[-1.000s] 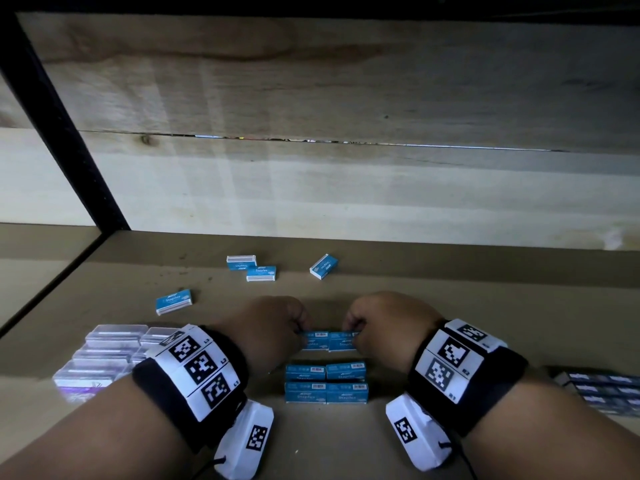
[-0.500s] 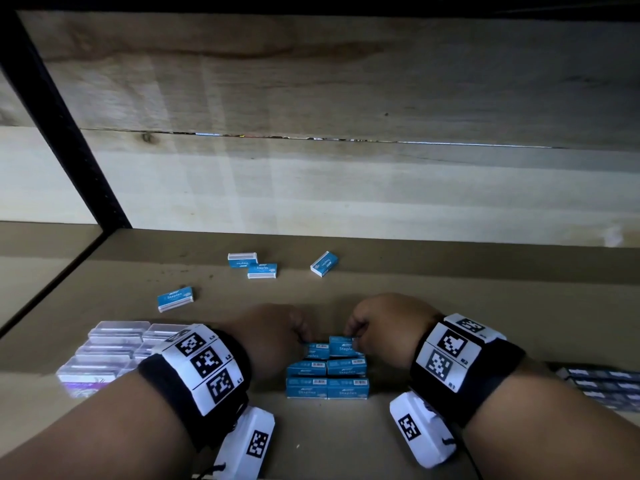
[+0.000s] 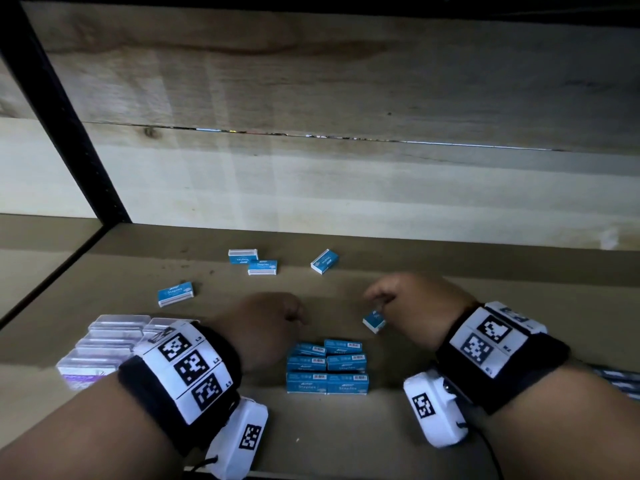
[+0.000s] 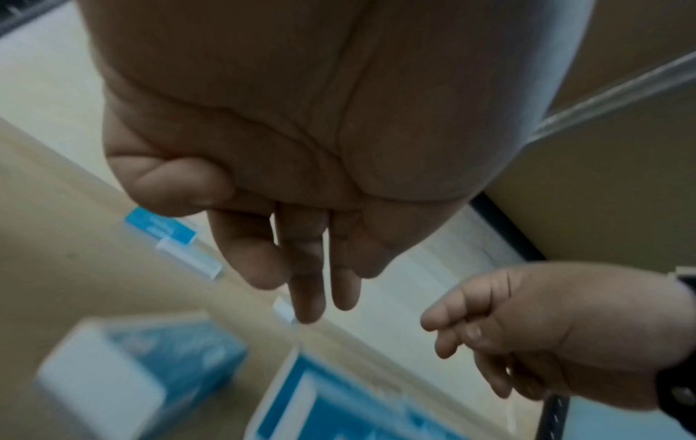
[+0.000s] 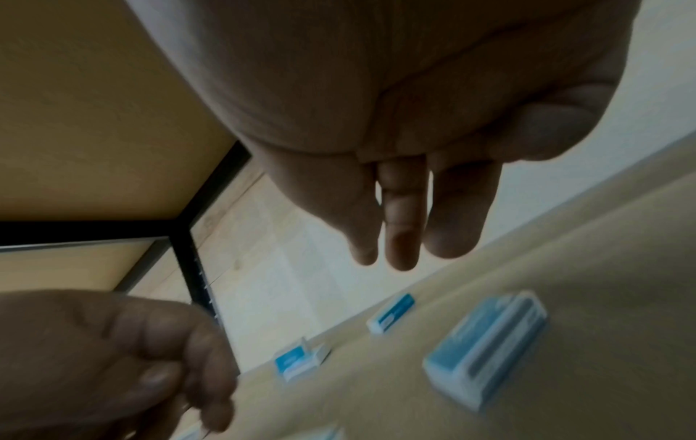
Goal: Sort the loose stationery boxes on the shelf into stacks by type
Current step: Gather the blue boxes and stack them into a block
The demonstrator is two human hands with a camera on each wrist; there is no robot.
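A stack of blue staples boxes (image 3: 327, 370) stands at the shelf's front middle, with two boxes on top. My left hand (image 3: 294, 317) hovers just behind its left side, fingers loose and holding nothing (image 4: 309, 297). My right hand (image 3: 377, 299) is behind and to the right of the stack, fingers hanging straight and empty (image 5: 399, 256). One blue box (image 3: 374, 321) lies tilted on the shelf right under that hand (image 5: 485, 348). Several loose blue boxes lie farther back (image 3: 243, 257) (image 3: 262, 267) (image 3: 324, 261) (image 3: 175, 293).
Clear plastic boxes (image 3: 104, 344) are stacked in rows at the front left. Dark boxes (image 3: 620, 379) lie at the front right edge. A black upright (image 3: 69, 116) and the wooden back wall (image 3: 346, 188) close the shelf.
Both hands let go of the two blue boxes they set on the stack and drew apart. The right hand moved back and right, where a tilted box now shows.
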